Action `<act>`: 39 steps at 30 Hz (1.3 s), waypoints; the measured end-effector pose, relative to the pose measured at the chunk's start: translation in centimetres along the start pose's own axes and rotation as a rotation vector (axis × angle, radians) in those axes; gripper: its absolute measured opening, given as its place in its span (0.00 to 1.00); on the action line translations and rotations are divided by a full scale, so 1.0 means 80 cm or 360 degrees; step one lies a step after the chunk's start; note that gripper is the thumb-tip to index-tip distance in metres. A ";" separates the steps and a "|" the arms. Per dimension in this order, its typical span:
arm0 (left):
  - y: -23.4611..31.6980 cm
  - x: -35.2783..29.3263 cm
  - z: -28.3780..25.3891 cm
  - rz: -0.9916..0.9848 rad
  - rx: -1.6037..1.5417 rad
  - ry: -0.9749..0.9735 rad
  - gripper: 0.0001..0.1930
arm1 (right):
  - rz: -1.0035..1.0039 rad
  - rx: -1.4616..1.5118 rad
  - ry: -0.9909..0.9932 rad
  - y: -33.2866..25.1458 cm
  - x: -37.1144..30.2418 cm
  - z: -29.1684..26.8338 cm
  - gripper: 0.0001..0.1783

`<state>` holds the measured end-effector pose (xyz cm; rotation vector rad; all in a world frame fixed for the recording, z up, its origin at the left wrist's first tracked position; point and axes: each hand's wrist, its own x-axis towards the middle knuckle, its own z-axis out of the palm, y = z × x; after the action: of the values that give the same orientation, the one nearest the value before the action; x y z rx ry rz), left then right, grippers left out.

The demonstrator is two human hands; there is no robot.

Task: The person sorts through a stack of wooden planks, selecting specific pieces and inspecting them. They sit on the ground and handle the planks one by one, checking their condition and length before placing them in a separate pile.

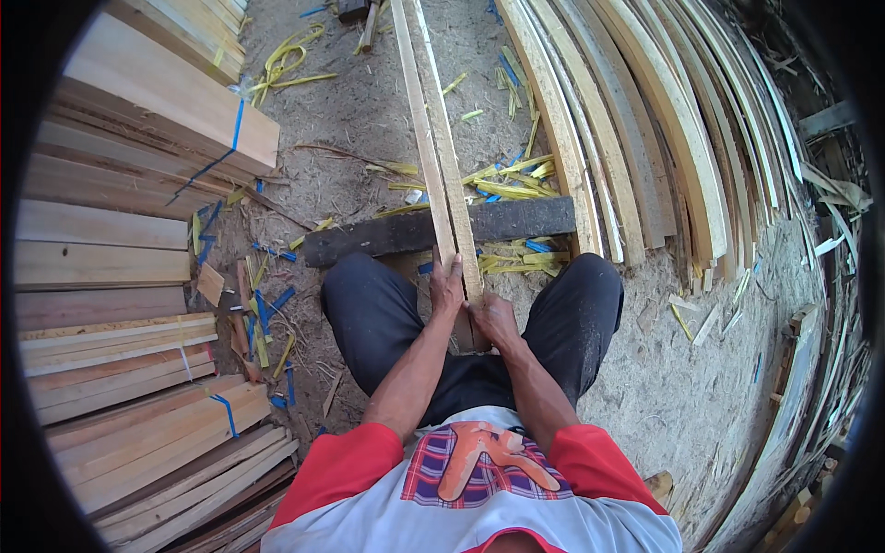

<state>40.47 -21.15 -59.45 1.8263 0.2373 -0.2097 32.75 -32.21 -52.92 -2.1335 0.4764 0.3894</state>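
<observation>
Two long, narrow wooden strips, the left strip [428, 138] and the right strip [450, 157], run side by side away from me between my knees. A thin dark gap shows between them. They lie across a dark squared timber [525, 218] on the ground. My left hand [448, 288] is closed on the near end of the left strip, its fingers along the edge. Slightly nearer to me and to the right, my right hand [495, 320] grips the near end of the right strip; its fingertips are partly hidden.
Stacked planks [101, 267], some bound with blue strap [237, 124], line the left side. Several long boards [636, 120] lie in a row on the right. Yellow strapping scraps [516, 180] and blue scraps litter the sandy ground. Wood offcuts [830, 198] pile up at the far right.
</observation>
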 end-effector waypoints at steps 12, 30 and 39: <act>0.059 -0.018 0.003 -0.0033 0.0045 -0.0056 0.39 | -0.0052 -0.0091 -0.0038 0.003 -0.001 -0.016 0.24; 0.031 -0.013 0.003 0.0211 0.0218 0.0095 0.43 | 0.0382 -0.0411 0.0964 0.295 0.159 -0.233 0.18; 0.042 -0.021 0.001 0.0143 0.0197 0.0161 0.41 | 0.0165 0.0383 0.0279 0.198 0.072 -0.332 0.17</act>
<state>39.74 -22.16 -55.94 1.9680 0.2160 -0.0705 32.98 -63.63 -51.88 -1.9217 0.7005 0.1920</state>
